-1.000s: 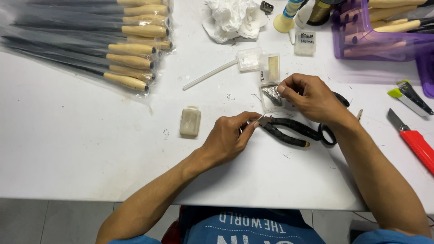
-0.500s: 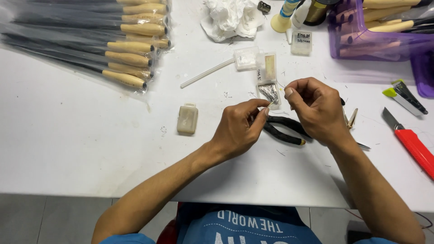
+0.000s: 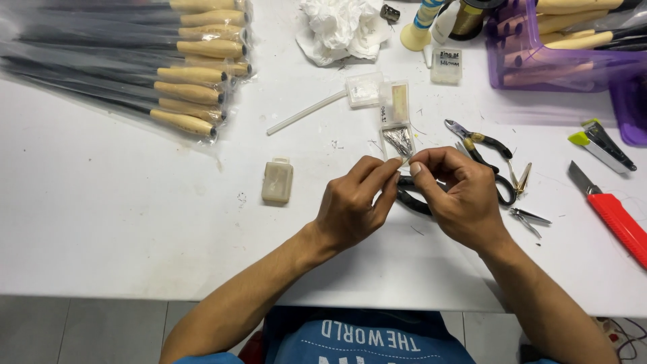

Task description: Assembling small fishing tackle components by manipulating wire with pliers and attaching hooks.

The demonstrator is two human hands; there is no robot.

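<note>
1. The left hand (image 3: 354, 205) and the right hand (image 3: 458, 195) meet over the middle of the white tabletop (image 3: 121, 222). Their fingertips are pinched together on something very small; it is too small to tell what it is.
2. Just above the fingertips lies a small clear packet (image 3: 399, 140) with thin grey metal pieces inside.
3. Black-handled pliers (image 3: 418, 201) lie under the hands, partly hidden by them.
4. A small beige box (image 3: 277, 180) lies to the left of the left hand, apart from it.
5. On the far left is a pile of wooden-handled tools in clear bags (image 3: 135, 74).
6. At the right edge lies a red cutter knife (image 3: 617, 216), and a purple plastic basket (image 3: 539, 64) stands at the top right.
7. Crumpled white tissue (image 3: 340, 27) lies at the top middle.
</note>
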